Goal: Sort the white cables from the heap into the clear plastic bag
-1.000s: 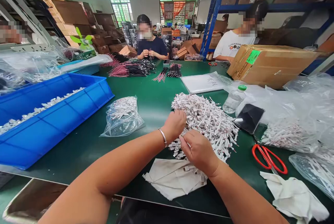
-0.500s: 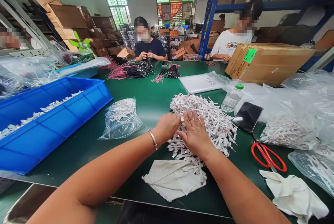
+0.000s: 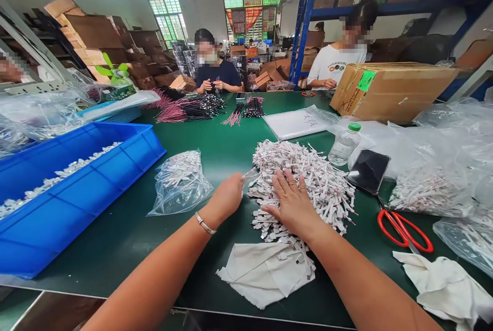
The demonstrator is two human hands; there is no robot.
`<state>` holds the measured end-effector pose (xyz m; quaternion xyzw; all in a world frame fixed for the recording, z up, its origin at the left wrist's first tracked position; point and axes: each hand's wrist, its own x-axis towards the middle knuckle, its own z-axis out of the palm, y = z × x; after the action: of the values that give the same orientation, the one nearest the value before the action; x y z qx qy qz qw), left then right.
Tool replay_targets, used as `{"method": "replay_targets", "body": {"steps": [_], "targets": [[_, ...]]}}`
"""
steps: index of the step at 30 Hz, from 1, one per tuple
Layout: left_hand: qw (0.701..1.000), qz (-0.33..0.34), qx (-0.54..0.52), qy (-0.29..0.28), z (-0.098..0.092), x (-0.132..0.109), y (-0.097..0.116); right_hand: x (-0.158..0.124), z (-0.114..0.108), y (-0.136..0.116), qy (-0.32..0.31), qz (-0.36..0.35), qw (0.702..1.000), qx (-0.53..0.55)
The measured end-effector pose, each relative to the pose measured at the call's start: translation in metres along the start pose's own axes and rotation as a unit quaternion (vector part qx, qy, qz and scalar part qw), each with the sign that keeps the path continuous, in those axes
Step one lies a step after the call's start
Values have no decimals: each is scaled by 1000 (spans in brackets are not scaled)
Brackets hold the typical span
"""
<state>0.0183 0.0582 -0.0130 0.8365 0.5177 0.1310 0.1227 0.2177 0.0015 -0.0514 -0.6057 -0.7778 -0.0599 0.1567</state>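
A large heap of small white cables [image 3: 319, 182] lies on the green table. My right hand [image 3: 292, 200] rests flat on the heap's left part, fingers spread. Just left of the heap, my left hand [image 3: 228, 195] is closed around thin white cables [image 3: 249, 173] whose ends stick out toward the heap. Below the heap lies a white cloth [image 3: 265, 274] with a few cables on its right side. A clear bag of white cables [image 3: 180, 177] sits to the left of my left hand.
A blue bin [image 3: 77, 187] stands at left. On the right are a bottle [image 3: 344, 145], phone [image 3: 368, 171], red-handled scissors [image 3: 404, 231], crumpled cloth [image 3: 442, 284] and a cardboard box [image 3: 396, 92]. Two people sit across the table [image 3: 208, 138], near bundles of black and pink wires [image 3: 192, 109].
My left hand has moved left, away from my right hand and the heap, with cables in its fingers. My right hand stays on the heap. The view has shifted slightly.
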Motion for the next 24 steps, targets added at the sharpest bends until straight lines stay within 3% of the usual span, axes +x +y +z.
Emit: {"method": "replay_targets", "body": {"steps": [5,9,11,14,15,16,17,19,21,24], "targets": [[982,-5,-180,-57,-1,-13,9,1,-14,-7,32,-15,997,71],[888,27,-427,-171,-12,-34,27,-6,-30,-22,59,-29,959,275],[852,57,-461,-242,-17,-43,33,-14,-35,-32,-22,-21,901,434],[809,75,-471,-343,-16,-52,36,-26,-38,-44,-195,2,759,621],[794,69,-480,-367,-14,-53,35,-29,-38,-47,-222,14,729,648],[778,60,-495,-382,-12,-54,35,-31,-38,-48,-228,27,719,656],[766,53,-512,-386,-10,-54,34,-32,-39,-49,-214,35,730,648],[765,68,-519,-375,-8,-54,34,-31,-40,-49,-152,30,789,594],[804,109,-480,-332,-10,-55,37,-29,-42,-48,-78,-4,853,515],[879,152,-409,-192,-16,-59,46,-28,-44,-46,-5,-70,917,393]]}}
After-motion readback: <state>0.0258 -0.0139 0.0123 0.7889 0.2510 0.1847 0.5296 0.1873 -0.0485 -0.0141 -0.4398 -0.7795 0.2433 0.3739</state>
